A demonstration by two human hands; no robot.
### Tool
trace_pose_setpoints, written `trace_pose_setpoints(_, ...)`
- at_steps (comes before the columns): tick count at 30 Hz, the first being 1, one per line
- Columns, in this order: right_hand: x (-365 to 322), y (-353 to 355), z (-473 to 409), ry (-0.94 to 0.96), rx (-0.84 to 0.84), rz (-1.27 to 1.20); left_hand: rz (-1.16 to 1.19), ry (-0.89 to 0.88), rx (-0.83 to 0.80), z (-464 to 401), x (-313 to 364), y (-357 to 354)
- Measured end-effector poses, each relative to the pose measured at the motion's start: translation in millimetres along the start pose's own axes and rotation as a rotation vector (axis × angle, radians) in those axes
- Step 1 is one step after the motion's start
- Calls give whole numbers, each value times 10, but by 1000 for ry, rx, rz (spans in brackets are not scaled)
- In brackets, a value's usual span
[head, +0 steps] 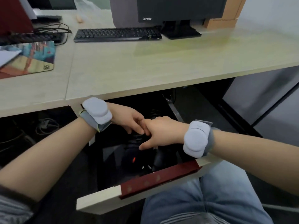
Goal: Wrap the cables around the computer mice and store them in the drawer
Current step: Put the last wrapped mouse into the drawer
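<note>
Fingers [137,125] in drawer [161,178]; Lenovo monitor [178,8].

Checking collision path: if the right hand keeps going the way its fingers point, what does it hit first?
The right hand points left, its fingertips already at the left hand, so that comes first. Below both is dark cable and mouse clutter inside the open drawer; depth there is unclear.

- Your pale wood-look desk top [145,67] looks smooth and matt.
- The black plastic keyboard [116,35] is dull.
- The colourful cloth mouse mat [37,59] looks soft.
- Your blue jeans [210,196] are rough cloth.
</note>
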State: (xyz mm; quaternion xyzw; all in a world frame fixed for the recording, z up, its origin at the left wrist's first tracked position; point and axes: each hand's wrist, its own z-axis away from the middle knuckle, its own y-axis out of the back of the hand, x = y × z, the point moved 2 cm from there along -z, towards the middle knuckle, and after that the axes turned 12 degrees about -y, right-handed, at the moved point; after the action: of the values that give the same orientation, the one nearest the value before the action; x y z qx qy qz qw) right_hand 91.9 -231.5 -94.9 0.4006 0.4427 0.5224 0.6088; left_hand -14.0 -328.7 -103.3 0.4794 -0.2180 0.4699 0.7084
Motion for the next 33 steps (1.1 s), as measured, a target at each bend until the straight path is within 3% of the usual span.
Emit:
trace_pose_setpoints(10, 37, -73, 72, 90, 199, 22, -475, -1, 34, -106, 161, -61)
trace_pose_setpoints(19, 186, 122, 388, 111, -254, -321, -536, 83, 17, -32, 364, -102)
trace_pose_setpoints(25, 274, 185, 714, 140, -550, -243, -541, 151, -6, 9, 450, -203)
trace_pose_setpoints(33, 294, 168, 770, 219, -55, -14, -473, 137, 134, 30, 472, -163)
